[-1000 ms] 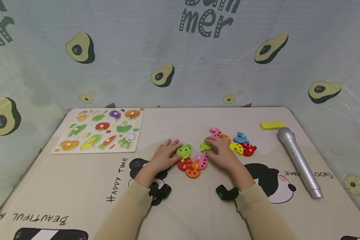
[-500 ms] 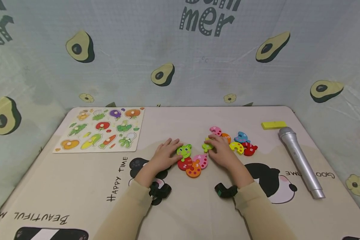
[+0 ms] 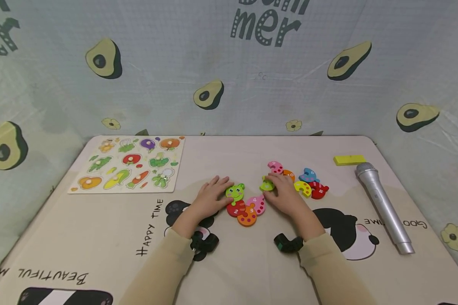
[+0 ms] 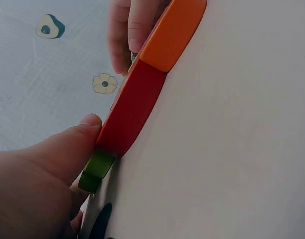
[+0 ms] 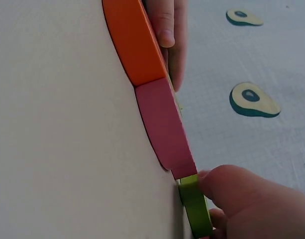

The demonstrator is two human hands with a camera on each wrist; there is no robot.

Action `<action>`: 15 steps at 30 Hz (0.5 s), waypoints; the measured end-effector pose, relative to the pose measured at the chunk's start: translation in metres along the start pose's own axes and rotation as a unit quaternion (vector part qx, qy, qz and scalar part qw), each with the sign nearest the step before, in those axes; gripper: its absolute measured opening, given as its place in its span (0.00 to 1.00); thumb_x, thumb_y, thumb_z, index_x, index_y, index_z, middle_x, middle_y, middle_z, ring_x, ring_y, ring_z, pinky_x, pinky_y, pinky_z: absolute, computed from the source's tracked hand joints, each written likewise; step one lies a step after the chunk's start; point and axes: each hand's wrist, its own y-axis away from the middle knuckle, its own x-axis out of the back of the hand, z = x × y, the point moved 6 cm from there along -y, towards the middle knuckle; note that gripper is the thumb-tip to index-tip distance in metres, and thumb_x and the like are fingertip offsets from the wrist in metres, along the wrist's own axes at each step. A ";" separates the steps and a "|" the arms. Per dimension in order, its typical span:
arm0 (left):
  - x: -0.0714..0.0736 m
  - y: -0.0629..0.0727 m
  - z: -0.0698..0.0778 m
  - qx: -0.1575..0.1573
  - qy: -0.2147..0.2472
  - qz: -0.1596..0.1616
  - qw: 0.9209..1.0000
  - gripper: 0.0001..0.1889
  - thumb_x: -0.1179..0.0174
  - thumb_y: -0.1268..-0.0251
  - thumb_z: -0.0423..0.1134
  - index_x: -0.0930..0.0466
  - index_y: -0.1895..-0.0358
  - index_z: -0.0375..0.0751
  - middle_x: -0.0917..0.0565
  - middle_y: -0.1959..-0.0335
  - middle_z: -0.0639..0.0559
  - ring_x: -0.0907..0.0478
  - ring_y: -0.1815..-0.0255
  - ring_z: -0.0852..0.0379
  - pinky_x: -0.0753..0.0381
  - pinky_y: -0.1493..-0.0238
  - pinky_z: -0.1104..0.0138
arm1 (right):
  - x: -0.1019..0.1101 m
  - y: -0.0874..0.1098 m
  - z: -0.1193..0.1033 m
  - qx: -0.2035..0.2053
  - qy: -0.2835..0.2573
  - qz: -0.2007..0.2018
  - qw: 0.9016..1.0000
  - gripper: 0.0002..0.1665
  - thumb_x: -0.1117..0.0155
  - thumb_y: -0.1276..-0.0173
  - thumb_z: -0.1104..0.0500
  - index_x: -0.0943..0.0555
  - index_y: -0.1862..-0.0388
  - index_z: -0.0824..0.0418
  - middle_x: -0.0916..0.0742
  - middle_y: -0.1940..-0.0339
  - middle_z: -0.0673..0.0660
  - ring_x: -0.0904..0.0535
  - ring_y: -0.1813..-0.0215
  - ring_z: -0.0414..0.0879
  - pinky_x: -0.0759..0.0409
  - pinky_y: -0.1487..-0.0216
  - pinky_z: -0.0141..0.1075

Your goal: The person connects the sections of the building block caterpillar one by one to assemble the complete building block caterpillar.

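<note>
In the head view, my left hand (image 3: 210, 198) holds the green smiling head (image 3: 235, 192) of a caterpillar puzzle between thumb and index finger. Joined below it are a red piece (image 3: 235, 209) marked 2, an orange one (image 3: 247, 216) marked 3 and a pink one (image 3: 257, 204) marked 4. My right hand (image 3: 285, 195) pinches a light green puzzle piece (image 3: 266, 185), partly covered by the fingers. In the right wrist view this green piece (image 5: 194, 204) lies close against the pink piece (image 5: 167, 124); whether they interlock I cannot tell.
Behind and right of my right hand lie loose pieces: pink (image 3: 275, 167), orange (image 3: 289, 175), yellow (image 3: 303, 188), blue (image 3: 308, 175) and red (image 3: 319, 190). A vegetable puzzle board (image 3: 116, 176) is at back left. Right side: a yellow block (image 3: 349, 160) and a silver microphone (image 3: 385, 209).
The green piece in my right hand has turned and shifted slightly right, showing more of its surface. My left hand and the joined pieces have stayed put.
</note>
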 end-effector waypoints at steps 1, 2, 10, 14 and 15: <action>0.000 0.000 0.000 -0.001 0.000 0.001 1.000 0.28 0.46 0.37 0.49 0.36 0.35 0.48 0.41 0.30 0.48 0.56 0.26 0.46 0.61 0.30 0.46 | 0.000 0.000 0.000 -0.002 -0.001 -0.001 1.000 0.30 0.41 0.40 0.53 0.32 0.38 0.57 0.33 0.32 0.58 0.43 0.32 0.56 0.36 0.37 0.56; 0.000 0.000 0.000 -0.001 0.000 0.001 1.000 0.28 0.46 0.37 0.49 0.36 0.35 0.48 0.42 0.29 0.48 0.56 0.26 0.46 0.61 0.30 0.46 | 0.000 0.001 0.000 -0.002 -0.002 -0.003 1.000 0.31 0.41 0.41 0.54 0.32 0.37 0.57 0.33 0.32 0.58 0.44 0.33 0.56 0.36 0.38 0.56; -0.002 -0.001 -0.002 0.004 -0.001 -0.001 1.000 0.28 0.46 0.37 0.50 0.36 0.34 0.50 0.42 0.29 0.49 0.56 0.26 0.47 0.62 0.29 0.47 | 0.000 0.003 0.001 0.001 0.002 -0.012 1.000 0.36 0.43 0.45 0.57 0.35 0.35 0.57 0.35 0.30 0.56 0.46 0.31 0.57 0.36 0.39 0.58; -0.001 -0.001 -0.001 0.004 0.000 -0.002 1.000 0.28 0.46 0.38 0.50 0.36 0.34 0.49 0.42 0.29 0.49 0.56 0.26 0.47 0.62 0.30 0.47 | 0.000 0.003 0.001 0.012 0.013 -0.017 1.000 0.36 0.42 0.44 0.57 0.36 0.34 0.58 0.34 0.31 0.56 0.46 0.31 0.57 0.37 0.38 0.57; -0.001 -0.001 -0.001 0.003 -0.001 -0.002 1.000 0.28 0.46 0.38 0.50 0.36 0.35 0.49 0.42 0.29 0.49 0.56 0.26 0.47 0.62 0.30 0.47 | 0.000 0.003 0.001 0.014 0.011 -0.019 1.000 0.35 0.42 0.44 0.58 0.36 0.34 0.58 0.34 0.31 0.56 0.46 0.31 0.57 0.37 0.38 0.57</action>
